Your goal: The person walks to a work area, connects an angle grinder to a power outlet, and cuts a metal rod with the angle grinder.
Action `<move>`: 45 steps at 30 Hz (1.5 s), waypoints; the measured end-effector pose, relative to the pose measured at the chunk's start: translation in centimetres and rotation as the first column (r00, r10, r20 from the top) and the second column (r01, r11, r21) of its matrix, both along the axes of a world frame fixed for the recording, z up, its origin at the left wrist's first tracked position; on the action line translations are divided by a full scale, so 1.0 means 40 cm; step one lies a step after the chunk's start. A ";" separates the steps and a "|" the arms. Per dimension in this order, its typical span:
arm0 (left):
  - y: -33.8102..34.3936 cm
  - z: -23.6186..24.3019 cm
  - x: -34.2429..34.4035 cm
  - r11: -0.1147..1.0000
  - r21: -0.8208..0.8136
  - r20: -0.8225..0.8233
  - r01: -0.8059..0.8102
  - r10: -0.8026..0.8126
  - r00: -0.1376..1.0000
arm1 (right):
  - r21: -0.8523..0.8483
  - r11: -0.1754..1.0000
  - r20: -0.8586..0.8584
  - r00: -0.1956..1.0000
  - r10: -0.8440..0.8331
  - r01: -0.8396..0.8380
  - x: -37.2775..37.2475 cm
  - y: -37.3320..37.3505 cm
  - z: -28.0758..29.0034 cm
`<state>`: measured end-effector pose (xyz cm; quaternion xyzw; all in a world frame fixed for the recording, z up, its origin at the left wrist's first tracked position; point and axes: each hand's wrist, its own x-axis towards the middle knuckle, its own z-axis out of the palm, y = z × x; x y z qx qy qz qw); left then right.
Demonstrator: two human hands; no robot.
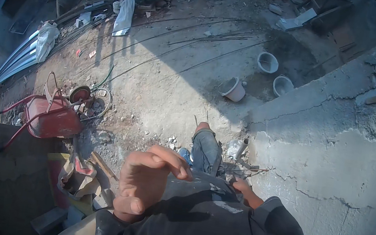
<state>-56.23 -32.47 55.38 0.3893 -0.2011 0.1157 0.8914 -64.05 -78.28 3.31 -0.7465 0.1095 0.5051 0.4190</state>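
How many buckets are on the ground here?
3, right of the picture's middle: the nearest bucket, the farthest bucket and the rightmost bucket. Others may be hidden.

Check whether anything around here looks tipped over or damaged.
Yes. The red wheelbarrow at left is tipped over, not standing ready to roll. One pale bucket ahead seems tipped too. The grey concrete wall at right looks damaged, with long jagged cracks.
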 end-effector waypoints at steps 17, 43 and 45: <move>0.606 -1.032 1.514 0.643 0.674 -0.734 0.364 0.530 0.424 | 0.088 0.944 0.466 0.825 -0.320 0.317 1.846 0.609 -0.003; 1.070 -1.009 3.752 0.542 0.820 -0.507 0.183 0.542 0.670 | 0.023 0.739 -0.045 0.739 -0.672 0.673 3.540 1.008 -0.041; 1.038 -1.034 3.974 0.573 0.810 -0.488 0.126 0.539 0.687 | 0.123 0.715 -0.120 0.725 -0.678 0.688 3.723 0.978 -0.116</move>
